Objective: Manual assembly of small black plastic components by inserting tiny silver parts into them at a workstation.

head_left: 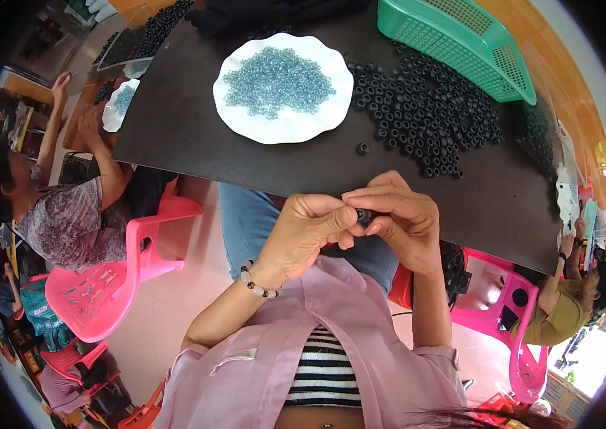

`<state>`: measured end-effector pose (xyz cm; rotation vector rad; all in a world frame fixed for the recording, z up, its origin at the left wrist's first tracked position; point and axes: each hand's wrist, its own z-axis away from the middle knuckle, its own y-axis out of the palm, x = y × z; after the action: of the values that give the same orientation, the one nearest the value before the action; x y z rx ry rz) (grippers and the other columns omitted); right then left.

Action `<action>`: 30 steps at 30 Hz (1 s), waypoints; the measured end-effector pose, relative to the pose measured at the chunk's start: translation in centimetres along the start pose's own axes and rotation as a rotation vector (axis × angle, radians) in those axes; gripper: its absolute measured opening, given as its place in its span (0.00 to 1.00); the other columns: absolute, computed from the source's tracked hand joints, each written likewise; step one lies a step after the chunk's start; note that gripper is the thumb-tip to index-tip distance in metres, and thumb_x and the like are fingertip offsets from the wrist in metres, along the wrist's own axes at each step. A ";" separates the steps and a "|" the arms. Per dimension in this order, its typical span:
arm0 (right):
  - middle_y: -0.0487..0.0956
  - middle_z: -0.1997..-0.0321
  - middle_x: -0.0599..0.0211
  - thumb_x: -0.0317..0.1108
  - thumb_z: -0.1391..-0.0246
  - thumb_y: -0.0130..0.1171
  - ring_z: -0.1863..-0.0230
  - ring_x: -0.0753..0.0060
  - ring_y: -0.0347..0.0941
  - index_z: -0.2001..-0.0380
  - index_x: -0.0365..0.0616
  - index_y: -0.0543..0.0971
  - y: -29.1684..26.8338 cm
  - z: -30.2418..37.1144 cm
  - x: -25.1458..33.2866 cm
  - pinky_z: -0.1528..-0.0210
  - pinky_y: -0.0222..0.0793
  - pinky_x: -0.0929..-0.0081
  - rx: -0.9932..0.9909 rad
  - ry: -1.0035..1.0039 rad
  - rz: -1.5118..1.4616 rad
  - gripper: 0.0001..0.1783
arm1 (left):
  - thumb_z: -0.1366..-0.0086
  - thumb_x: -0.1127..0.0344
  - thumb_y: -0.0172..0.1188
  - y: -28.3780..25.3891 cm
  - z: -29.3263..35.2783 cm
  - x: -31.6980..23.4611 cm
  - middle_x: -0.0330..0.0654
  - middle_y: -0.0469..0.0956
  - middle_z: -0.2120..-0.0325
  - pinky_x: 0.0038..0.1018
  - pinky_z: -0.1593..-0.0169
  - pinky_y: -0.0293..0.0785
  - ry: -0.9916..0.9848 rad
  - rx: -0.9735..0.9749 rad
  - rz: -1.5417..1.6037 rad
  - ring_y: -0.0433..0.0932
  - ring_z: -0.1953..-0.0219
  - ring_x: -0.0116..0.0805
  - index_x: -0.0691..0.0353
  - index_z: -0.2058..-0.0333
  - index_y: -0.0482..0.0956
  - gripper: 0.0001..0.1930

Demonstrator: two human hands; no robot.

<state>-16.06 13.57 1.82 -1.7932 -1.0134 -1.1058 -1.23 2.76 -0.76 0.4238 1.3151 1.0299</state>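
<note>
At the near edge of the dark brown tabletop (pixel 245 161), the left hand (pixel 306 232) and the right hand (pixel 411 222) meet, fingertips pinched together around one small round black piece (pixel 364 217). Farther off and slightly left, a white scalloped plate (pixel 245 129) carries clear bluish beads (pixel 278 81). To its right spread many black ring-shaped pieces (pixel 424 114), beside a green perforated plastic basket (pixel 453 53).

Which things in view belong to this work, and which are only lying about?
Likely work: held round black piece; black ring-shaped pieces; pale-blue glassy beads; white wavy-edged plate.

Likely lying about: black cloth; green perforated plastic basket.
</note>
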 end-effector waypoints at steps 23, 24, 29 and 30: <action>0.82 0.60 0.65 0.33 0.51 0.63 0.61 0.76 0.68 0.63 0.39 0.82 1.9 1.7 -0.1 0.58 0.66 0.79 -0.129 0.119 -0.242 0.12 | 0.40 0.64 0.61 1.5 0.9 0.6 0.43 0.80 0.77 0.18 0.71 0.72 0.203 -0.081 -0.289 0.76 0.76 0.26 0.65 0.72 0.81 0.09; 0.82 0.60 0.65 0.33 0.51 0.63 0.61 0.76 0.68 0.63 0.39 0.82 1.8 1.6 -0.2 0.58 0.66 0.79 -0.130 0.117 -0.241 0.12 | 0.39 0.64 0.61 1.4 0.7 0.7 0.43 0.80 0.77 0.19 0.71 0.73 0.192 -0.088 -0.240 0.76 0.76 0.26 0.64 0.71 0.81 0.08; 0.79 0.57 0.58 0.42 0.52 0.65 0.57 0.71 0.72 0.57 0.37 0.79 1.1 1.0 -0.6 0.52 0.67 0.74 -0.083 0.181 -0.504 0.23 | 0.40 0.62 0.62 1.8 0.2 0.6 0.39 0.80 0.77 0.15 0.72 0.70 0.101 -0.110 -0.044 0.73 0.78 0.21 0.63 0.70 0.81 0.09; 0.79 0.57 0.58 0.42 0.52 0.65 0.57 0.71 0.72 0.57 0.37 0.79 1.2 0.9 -0.7 0.52 0.67 0.74 -0.084 0.176 -0.503 0.23 | 0.40 0.61 0.62 2.0 -0.1 0.6 0.38 0.79 0.76 0.15 0.72 0.70 0.096 -0.108 0.007 0.73 0.78 0.20 0.62 0.69 0.81 0.09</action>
<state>-14.92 13.78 0.61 -1.5051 -1.3655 -1.5996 -2.08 4.25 0.39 0.3009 1.3370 1.1330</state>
